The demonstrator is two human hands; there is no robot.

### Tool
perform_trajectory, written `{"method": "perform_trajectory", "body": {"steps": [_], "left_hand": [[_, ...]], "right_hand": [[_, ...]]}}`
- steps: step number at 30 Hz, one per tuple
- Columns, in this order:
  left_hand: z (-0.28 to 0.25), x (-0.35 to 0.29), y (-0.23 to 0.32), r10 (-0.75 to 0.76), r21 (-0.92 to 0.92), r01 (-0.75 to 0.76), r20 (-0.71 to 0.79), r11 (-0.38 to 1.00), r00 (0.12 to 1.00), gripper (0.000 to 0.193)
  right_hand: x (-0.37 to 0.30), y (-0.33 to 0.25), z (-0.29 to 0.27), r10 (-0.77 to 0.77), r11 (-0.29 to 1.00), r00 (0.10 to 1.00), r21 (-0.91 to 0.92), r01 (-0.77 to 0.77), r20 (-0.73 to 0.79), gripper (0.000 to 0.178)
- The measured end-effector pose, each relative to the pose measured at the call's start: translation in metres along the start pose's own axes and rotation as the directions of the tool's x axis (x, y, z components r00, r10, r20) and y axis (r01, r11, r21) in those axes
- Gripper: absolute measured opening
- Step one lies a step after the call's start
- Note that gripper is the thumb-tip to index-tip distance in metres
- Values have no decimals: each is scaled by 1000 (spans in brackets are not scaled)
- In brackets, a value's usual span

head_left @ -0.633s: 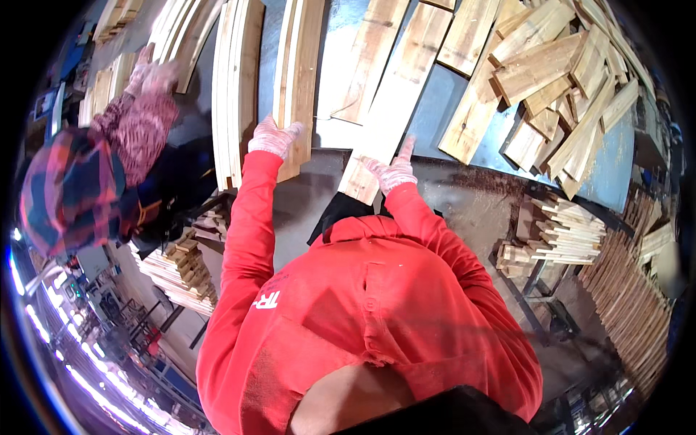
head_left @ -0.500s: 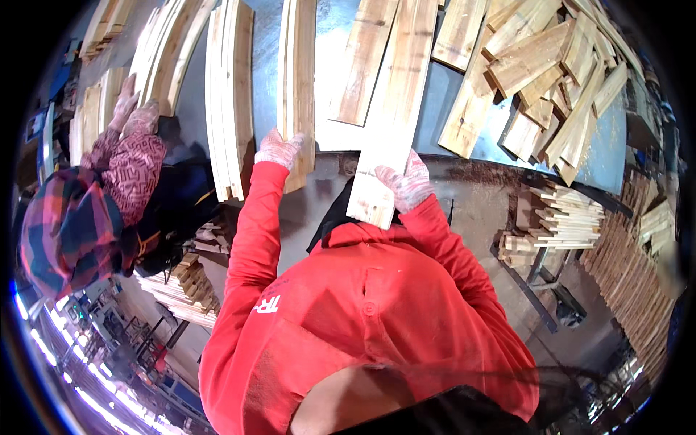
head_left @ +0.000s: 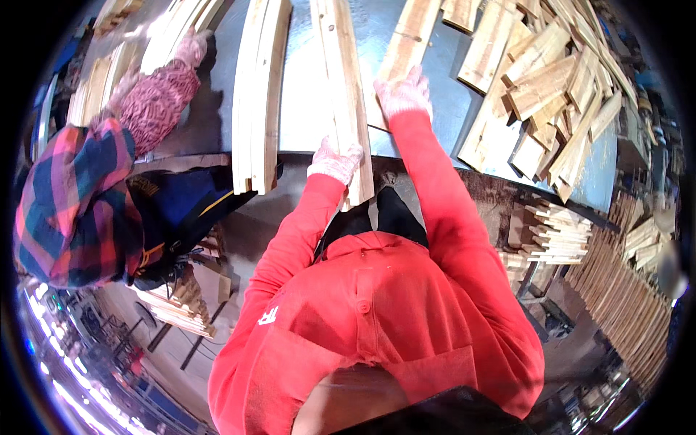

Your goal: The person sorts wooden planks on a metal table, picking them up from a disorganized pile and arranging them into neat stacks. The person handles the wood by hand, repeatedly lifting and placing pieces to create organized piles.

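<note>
My left hand (head_left: 336, 159), in a pale pink-and-white glove, is closed around the near end of long wooden boards (head_left: 342, 80) pressed together on edge. Their ends stick out past the table's near edge. My right hand (head_left: 404, 96), gloved the same way, is on a flat knotty wooden board (head_left: 407, 45) just to the right. Its thumb and fingers hold the board near its close end, hiding part of it. Left of my left hand, another bundle of boards (head_left: 257, 94) on edge overhangs the table.
The metal table (head_left: 308, 65) spans the front. A loose heap of short boards (head_left: 544, 80) lies at its right. A co-worker in a plaid garment (head_left: 76, 203) handles boards at the left. Stacked wood stands on the floor at the right (head_left: 554, 232) and lower left (head_left: 177, 301).
My right hand has left the board that stuck out toward me and moved forward onto another flat board. The view has shifted left; my left hand still grips its boards.
</note>
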State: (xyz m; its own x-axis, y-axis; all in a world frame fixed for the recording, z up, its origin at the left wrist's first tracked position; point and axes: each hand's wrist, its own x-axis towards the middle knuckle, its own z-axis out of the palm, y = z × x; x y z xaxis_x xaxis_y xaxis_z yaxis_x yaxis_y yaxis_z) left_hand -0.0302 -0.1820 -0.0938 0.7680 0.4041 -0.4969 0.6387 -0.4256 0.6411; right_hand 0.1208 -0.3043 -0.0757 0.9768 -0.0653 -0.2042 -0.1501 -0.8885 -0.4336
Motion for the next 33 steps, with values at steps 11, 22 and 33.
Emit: {"method": "perform_trajectory", "body": {"steps": [11,22,33], "left_hand": [[-59,3,14,-83,222,99,-81,970,993,94],[-39,18,7,235,-847,-29,114,531,965,72],[-43,50,-11,-136,358,74,153,931,979,65]], "right_hand": [[-75,18,57,-232,845,918,534,26,322,103],[-79,52,64,-487,-68,646,711,-700,589,77],[-55,-16,-1,-399,778,766,628,-8,503,81]]}}
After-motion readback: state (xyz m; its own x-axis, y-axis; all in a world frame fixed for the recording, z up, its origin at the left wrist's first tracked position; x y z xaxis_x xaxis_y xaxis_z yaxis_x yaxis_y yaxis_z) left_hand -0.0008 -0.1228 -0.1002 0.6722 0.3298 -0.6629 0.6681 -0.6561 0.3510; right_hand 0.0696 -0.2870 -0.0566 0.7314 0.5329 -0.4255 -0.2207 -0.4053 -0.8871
